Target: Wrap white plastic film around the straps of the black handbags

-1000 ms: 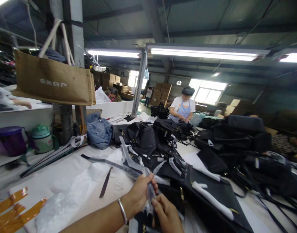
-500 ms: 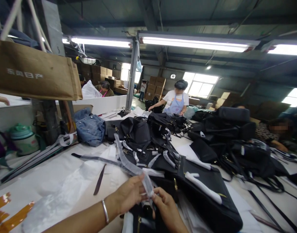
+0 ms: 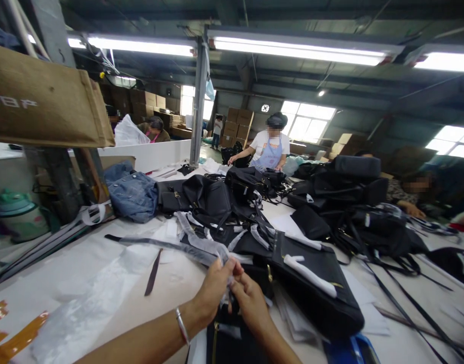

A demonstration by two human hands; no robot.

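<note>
- Both hands are closed on one film-wrapped strap (image 3: pixel 197 241): the left hand (image 3: pixel 211 290) curls its fingers round it, the right hand (image 3: pixel 250 301) pinches just beside, thumb against fingers; the exact contact beneath is hidden
- The strap's held end is between the two hands, above one black bag with a gold zip (image 3: pixel 226 349), while the rest trails away over the table (image 3: pixel 178 280); so close a double hold probably keeps the slippery film steady
- A second strap, dark (image 3: pixel 159 243), stretches leftwards from near the hands, perhaps laid lengthwise against tangling
- One larger black bag (image 3: pixel 319 263) lies just right of the hands with one white-wrapped handle (image 3: pixel 310 277) on top, the wrapping presumably there against scuffs
- One loose dark strip (image 3: pixel 154 273) rests left of the hands
- One denim item (image 3: pixel 131 192) sits beyond, likely kept aside for working room
- More black bags (image 3: pixel 212 197) heap farther off, overlapping too much to count
- One co-worker in a blue apron (image 3: pixel 271 151) stands behind them
</note>
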